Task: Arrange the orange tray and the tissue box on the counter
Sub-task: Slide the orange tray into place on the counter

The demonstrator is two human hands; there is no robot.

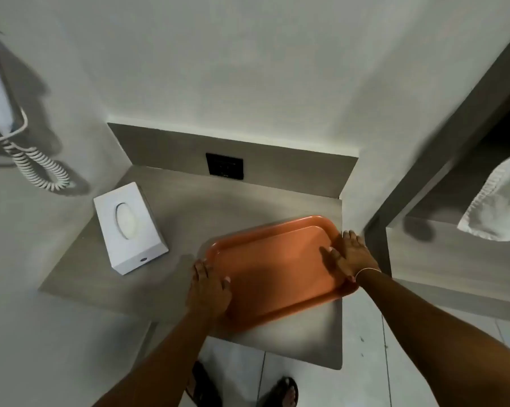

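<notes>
- Flat orange plastic tray lies skewed on the grey table, towards its right front; the near right corner reaches the table's right edge.
- Left hand clasps the tray's left rim, thumb laid inside. Right hand clasps the right rim, fingers spread on the tray floor.
- White rectangular tissue box lies flat at the table's left, well apart from the tray, untouched.
- Risk: a push rightward could run the tray off the edge or against the wall beside it; a careless slide left could knock the box.
- Around: black wall socket behind, coiled white cord on the left wall, white towel hanging right. Nothing lies between tray and box.
</notes>
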